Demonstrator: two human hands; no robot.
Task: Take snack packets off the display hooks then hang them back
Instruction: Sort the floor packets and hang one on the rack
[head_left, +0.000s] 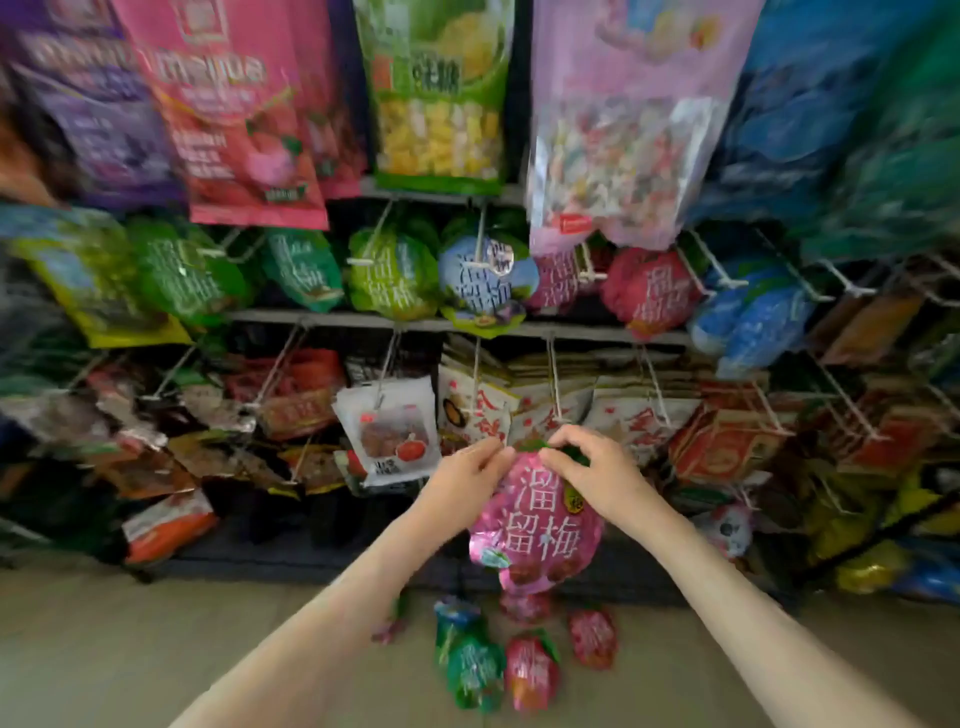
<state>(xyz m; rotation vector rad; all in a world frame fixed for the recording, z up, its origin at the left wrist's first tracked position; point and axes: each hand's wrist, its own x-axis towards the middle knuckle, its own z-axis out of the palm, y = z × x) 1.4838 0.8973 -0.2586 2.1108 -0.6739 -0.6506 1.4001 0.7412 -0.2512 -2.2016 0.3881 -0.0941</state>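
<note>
Rack (332, 316), loose packets (530, 675) on the floor. Left hand (467, 480) and right hand (589, 470) both pinch the pink packet (537, 530) by its top, before the low rows. I judge: rehanging. Next: thread its hole onto a hook (589, 265).

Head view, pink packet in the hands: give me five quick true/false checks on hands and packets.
1. The left hand and right hand both pinch the top edge of the pink packet. True.
2. The pink packet hangs on a hook. False: it hangs from the hands alone.
3. Loose packets lie on the floor below the hands. True.
4. The loose packets are all yellow. False: green and red ones show.
5. A green packet with yellow pieces hangs in the top row. True.
</note>
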